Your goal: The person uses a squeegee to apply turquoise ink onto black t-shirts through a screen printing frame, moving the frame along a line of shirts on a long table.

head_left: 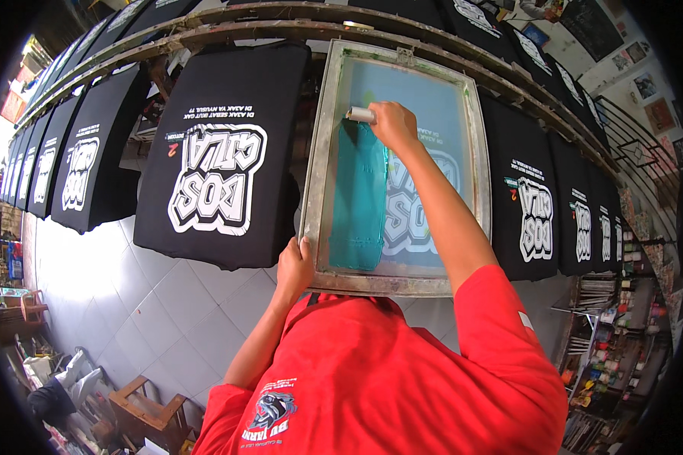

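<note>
A screen-printing frame (480,189) lies over a black shirt in front of me, with the shirt's white lettering showing through its mesh (413,83). A broad band of teal ink (357,205) runs down the left part of the mesh. My right hand (393,127) is closed around a squeegee (360,114) at the upper end of that band; its blade is mostly hidden. At the frame's lower left corner, my left hand (295,265) grips the wooden edge, thumb up along the side.
A black shirt (281,83) with white print is stretched on a board just left of the frame. Several similar shirts (520,136) continue right. Wooden rails (228,32) run behind them. A wooden stool (148,413) stands lower left; shelves of containers (622,326) stand right.
</note>
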Motion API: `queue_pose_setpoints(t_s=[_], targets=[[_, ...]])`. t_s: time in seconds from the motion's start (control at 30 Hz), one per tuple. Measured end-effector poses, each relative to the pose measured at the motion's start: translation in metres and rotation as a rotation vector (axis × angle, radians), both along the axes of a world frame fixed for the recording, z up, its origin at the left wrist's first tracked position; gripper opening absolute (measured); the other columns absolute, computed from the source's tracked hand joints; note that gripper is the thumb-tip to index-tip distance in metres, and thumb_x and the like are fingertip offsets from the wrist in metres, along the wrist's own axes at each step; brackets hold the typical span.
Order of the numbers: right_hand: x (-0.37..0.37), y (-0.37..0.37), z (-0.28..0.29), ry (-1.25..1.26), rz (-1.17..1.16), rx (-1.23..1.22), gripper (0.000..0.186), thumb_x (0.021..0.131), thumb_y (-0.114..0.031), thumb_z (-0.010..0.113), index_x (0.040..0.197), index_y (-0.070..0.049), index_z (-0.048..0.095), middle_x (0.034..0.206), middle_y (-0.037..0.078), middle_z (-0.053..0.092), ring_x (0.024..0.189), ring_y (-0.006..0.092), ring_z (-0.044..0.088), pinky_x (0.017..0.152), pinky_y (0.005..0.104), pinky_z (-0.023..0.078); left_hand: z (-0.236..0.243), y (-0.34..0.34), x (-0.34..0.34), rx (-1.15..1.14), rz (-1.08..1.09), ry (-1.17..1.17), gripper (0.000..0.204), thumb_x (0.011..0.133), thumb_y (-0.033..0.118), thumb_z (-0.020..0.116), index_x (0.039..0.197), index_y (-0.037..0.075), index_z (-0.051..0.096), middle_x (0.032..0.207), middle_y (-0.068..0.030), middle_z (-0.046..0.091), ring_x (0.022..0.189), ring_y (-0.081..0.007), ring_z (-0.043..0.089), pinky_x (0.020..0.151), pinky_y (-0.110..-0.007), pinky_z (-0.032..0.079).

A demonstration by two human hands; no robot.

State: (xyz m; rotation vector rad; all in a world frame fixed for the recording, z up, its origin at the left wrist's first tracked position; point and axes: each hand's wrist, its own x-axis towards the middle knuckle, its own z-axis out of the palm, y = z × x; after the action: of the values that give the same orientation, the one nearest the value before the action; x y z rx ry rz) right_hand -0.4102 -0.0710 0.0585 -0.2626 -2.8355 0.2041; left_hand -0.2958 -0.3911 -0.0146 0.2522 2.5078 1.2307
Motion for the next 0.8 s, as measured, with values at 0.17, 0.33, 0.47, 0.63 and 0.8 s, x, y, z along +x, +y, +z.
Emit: queue_pose_setpoints(t_s=[0.17,0.33,0.47,0.63,0.8], targets=[[0.049,-0.041,-0.021,-0.016,0.038,0.01,0.009,0.073,-0.006,0.063,0.081,-0.009,0.061,0.078,0.01,0.063,0.078,0.0335,0.062,0.064,0.0464,0.051,0.001,-0.003,0.004,-0.011,0.029,-0.043,0.038,0.099,0.028,0.043,0.081,-0.005,0.049,0.073,-0.0306,0.055,0.074,-0.05,0.055,0.065,-0.053,0.042],[0.089,-0.06,-0.038,0.021,0.017,0.042,0.02,0.07,-0.006,0.067,0.089,-0.012,0.068,0.091,0.006,0.067,0.089,0.0277,0.062,0.068,0.0405,0.054,-0.002,0.0,0.001,-0.011,0.017,-0.014,0.038,0.099,0.028,0.043,0.08,-0.005,0.049,0.073,-0.0303,0.055,0.073,-0.0499,0.055,0.064,-0.053,0.041],[0.013,-0.016,-0.008,-0.075,-0.105,0.061,0.01,0.074,-0.013,0.066,0.084,-0.011,0.067,0.08,0.009,0.067,0.078,0.0314,0.065,0.065,0.0432,0.052,0.003,0.001,0.0,0.004,0.0,-0.013,0.038,0.099,0.028,0.043,0.08,-0.005,0.048,0.073,-0.0303,0.056,0.073,-0.0505,0.055,0.064,-0.053,0.041],[0.051,-0.037,0.018,-0.101,-0.023,0.002,0.004,0.076,-0.012,0.064,0.08,-0.012,0.063,0.078,0.01,0.066,0.074,0.0341,0.064,0.062,0.0457,0.052,0.0,-0.001,-0.003,0.012,-0.001,-0.032,0.038,0.099,0.028,0.044,0.079,-0.005,0.047,0.073,-0.0305,0.056,0.074,-0.0505,0.055,0.064,-0.053,0.041],[0.109,-0.075,-0.032,0.038,0.016,0.022,0.019,0.071,-0.006,0.068,0.09,-0.012,0.067,0.089,0.005,0.067,0.083,0.0265,0.062,0.068,0.0391,0.052,-0.001,0.0,0.001,0.008,0.012,-0.03,0.038,0.099,0.028,0.044,0.079,-0.004,0.047,0.072,-0.0307,0.056,0.074,-0.0506,0.055,0.064,-0.054,0.041]])
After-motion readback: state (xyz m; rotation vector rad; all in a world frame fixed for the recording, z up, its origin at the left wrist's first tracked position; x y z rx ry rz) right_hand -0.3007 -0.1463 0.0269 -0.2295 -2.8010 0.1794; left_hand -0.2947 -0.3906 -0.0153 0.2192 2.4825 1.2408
